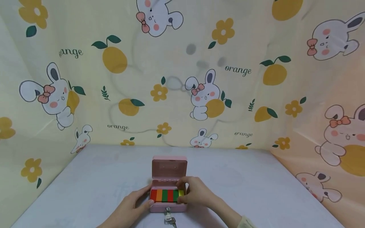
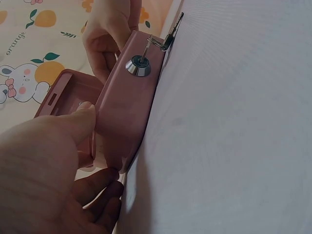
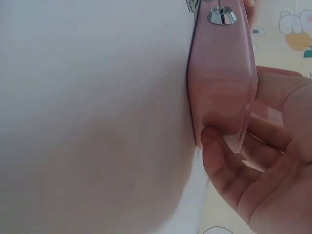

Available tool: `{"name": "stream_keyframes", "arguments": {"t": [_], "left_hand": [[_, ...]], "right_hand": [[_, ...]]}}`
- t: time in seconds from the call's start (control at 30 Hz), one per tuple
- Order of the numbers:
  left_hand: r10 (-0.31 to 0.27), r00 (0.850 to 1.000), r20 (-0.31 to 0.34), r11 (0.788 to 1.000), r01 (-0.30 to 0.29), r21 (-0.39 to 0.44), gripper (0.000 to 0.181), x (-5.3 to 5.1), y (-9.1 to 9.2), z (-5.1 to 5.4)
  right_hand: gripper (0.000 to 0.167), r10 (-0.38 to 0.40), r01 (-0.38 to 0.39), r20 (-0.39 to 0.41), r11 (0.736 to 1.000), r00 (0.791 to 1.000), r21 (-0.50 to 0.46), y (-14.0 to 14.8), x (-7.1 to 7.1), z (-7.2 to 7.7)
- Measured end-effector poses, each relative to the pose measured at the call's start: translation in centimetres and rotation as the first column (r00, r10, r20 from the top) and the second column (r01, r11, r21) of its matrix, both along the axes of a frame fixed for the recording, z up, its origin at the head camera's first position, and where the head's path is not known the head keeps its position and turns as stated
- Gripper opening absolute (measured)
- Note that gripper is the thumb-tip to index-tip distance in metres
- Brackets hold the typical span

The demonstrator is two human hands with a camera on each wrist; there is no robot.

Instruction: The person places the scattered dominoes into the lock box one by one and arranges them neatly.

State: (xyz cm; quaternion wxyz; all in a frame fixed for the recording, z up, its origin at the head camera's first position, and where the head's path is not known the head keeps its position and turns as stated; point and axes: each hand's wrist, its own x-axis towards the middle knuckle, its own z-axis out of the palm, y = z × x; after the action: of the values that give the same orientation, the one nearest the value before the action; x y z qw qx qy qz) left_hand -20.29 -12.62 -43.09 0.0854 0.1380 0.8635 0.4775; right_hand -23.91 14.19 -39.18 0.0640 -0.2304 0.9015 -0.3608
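Note:
A small pink metal cash box stands on the table with its lid raised at the back. Inside lies a row of colored blocks in red, orange and green, with a yellow block at the right end. My left hand grips the box's left side, its thumb on the front rim in the left wrist view. My right hand reaches in at the right end, thumb and forefinger pinching the yellow block. In the right wrist view its other fingers lie along the box's side.
A key sits in the round silver lock on the box's front, and more keys hang from it. The white table meets a cloth backdrop printed with rabbits and oranges at the back and sides.

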Motion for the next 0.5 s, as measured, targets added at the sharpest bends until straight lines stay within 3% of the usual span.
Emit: {"name": "stream_keyframes", "arguments": {"t": [0.27,0.5], "left_hand": [[0.004,1.0,-0.008,1.0,-0.004,0.006,0.075,0.1,-0.1,0.0],[0.001,1.0,-0.006,1.0,-0.001,0.006,0.074,0.0,0.0,-0.1]], "right_hand": [[0.032,-0.052,0.048,-0.04,0.994,0.998,-0.096,1.3,1.8,0.1],[0.027,-0.113,0.103,-0.123,0.991,0.986,-0.084,3.1,3.0,0.5]]}}
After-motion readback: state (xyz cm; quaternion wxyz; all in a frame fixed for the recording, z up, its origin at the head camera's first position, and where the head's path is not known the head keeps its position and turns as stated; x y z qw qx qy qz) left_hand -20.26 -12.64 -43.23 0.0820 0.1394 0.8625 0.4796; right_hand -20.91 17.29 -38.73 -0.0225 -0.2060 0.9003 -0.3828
